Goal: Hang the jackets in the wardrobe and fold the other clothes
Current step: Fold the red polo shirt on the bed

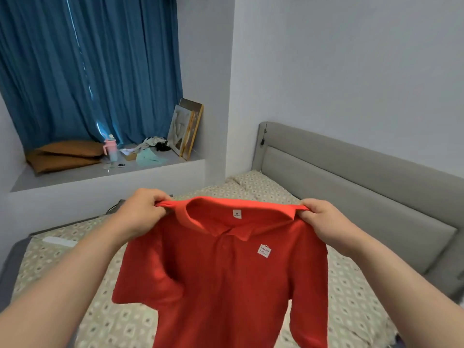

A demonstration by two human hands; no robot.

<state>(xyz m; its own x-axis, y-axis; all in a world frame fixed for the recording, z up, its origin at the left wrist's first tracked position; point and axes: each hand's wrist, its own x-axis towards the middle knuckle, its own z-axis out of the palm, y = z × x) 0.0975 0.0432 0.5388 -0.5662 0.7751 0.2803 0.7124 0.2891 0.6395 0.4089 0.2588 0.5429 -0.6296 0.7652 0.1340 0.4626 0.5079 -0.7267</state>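
Our left hand (pixel 141 213) and right hand (pixel 324 222) each pinch a shoulder of the red shirt (pixel 226 285), holding it spread in the air above the bed (pixel 120 327). It is no jacket, so we judge it is for folding, and no fold is made yet. We see no wardrobe or jackets. The bed below offers flat room, and the headboard (pixel 351 197) bounds its right side.

The person's left hand (pixel 140 213) and right hand (pixel 324 223) are both bare. Behind each hand the wrist is bare as well, and the left forearm (pixel 62 272) and right forearm (pixel 401 280) stay uncovered to the picture's edge.
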